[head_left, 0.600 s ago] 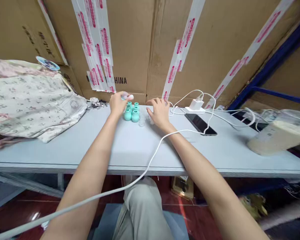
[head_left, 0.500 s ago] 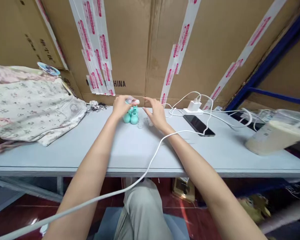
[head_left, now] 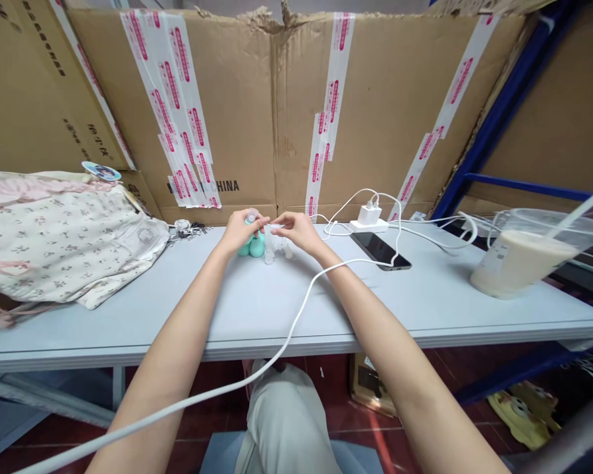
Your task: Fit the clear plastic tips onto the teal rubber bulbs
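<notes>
The left hand [head_left: 242,230] has its grip clasped around a small translucent piece [head_left: 252,214], seemingly to steady it — a pale tip shows where the fingertips of the right hand [head_left: 299,230] come in; whether those pinch it, I cannot tell; smooth, rounded teal pieces [head_left: 257,247] cluster just below, on the far part of the worktop [head_left: 277,309], probably for easy reach; clear, plastic-looking pieces [head_left: 269,256] sit just to their right.

The head camera looks forward, down across the table [head_left: 261,303].
</notes>
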{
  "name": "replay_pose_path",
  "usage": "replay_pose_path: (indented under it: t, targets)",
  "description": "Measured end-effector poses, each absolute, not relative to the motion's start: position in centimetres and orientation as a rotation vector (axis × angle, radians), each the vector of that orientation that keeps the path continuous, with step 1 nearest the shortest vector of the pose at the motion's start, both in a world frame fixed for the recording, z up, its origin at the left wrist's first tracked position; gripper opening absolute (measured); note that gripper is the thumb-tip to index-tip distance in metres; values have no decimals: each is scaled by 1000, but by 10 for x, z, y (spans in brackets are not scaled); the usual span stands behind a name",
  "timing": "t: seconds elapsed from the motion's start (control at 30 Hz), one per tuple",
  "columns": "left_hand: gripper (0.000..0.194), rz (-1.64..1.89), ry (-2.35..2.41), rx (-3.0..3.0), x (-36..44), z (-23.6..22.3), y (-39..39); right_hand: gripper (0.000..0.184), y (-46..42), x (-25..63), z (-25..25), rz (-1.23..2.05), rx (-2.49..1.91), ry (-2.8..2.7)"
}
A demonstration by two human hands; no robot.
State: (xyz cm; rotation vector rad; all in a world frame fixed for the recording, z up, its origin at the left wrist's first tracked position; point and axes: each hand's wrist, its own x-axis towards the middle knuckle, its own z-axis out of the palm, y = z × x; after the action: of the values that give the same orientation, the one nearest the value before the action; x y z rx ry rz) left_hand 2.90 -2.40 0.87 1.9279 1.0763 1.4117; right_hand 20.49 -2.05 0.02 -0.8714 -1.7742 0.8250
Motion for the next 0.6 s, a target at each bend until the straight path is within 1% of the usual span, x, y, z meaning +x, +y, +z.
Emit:
replay_pose_path:
  t: [0.1, 0.2, 0.3, 0.43, 0.53, 0.6]
  targets:
    - [41, 1541, 942, 1687, 28, 11, -23, 22, -19, 214, 1, 1208, -756, -1552]
    - [41, 1597, 854, 1460, 25, 14, -21, 22, -16, 224, 1, 1399, -644, -1317]
    - [39, 1602, 812, 1343, 24, 15, -21, 19, -13, 230, 3, 1481, -604, -1170]
    - [38, 1593, 819, 1307, 25, 16, -22, 14, -14, 230, 5, 1529, -588, -1126]
    - [38, 1570, 819, 1313, 25, 16, -23, 15, -16, 228, 6, 1495, -617, -1160]
    - [38, 1563, 815, 1325, 25, 15, -23, 19, -17, 227, 6, 1448, -637, -1211]
